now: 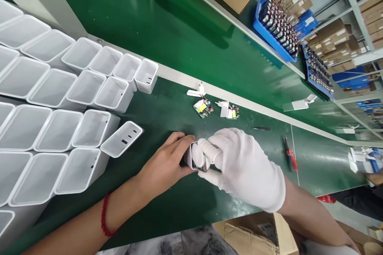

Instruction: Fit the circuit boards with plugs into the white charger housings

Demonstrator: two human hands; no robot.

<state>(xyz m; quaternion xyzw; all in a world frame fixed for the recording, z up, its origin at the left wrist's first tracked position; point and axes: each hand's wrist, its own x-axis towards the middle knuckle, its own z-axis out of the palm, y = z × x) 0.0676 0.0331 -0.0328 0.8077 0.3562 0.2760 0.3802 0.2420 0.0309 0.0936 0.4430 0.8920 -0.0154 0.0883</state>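
Note:
My bare left hand (170, 159) is wrapped round a small white plastic housing (189, 157), its open end turned toward my right hand. Inside that opening, part of a circuit board (204, 162) shows, mostly covered by fingers. My right hand (239, 163), in a white glove, is closed at the opening, with fingertips against the board and the thumb low at the housing's edge. How deep the board sits is hidden. Beyond my hands lie a circuit board with a yellow-wrapped part (202, 107) and a second similar board (231, 111) with white plastic pieces.
Rows of open white housings (55, 87) fill the left side; one housing (122, 139) lies tilted nearest my left hand. Red-handled pliers (289, 154) and a thin dark tool (261, 129) lie to the right. A blue tray (273, 33) stands on the ledge; a cardboard box (254, 239) is below.

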